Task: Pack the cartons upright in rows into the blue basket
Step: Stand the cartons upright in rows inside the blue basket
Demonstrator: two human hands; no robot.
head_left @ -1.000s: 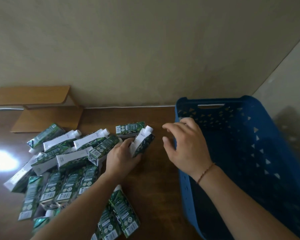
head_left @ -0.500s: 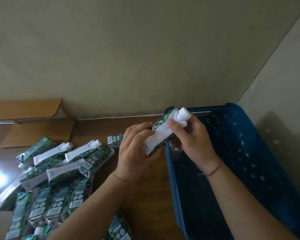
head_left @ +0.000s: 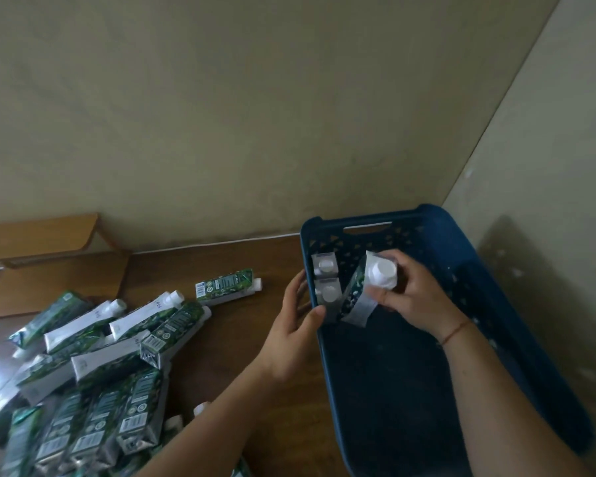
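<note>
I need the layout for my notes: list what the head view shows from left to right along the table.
Pile of cartons → lone carton → left hand → two upright cartons → tilted carton in the right hand → far wall of the blue basket.

The blue basket (head_left: 468, 266) was seen to be of smooth, matt plastic pierced with small holes. The cartons (head_left: 93, 366) were of printed green and white paperboard with a slight sheen, capped in white plastic. The table (head_left: 241, 342) was of dark, glossy wood; the wall (head_left: 255, 115) was matt and faintly rough.
</note>
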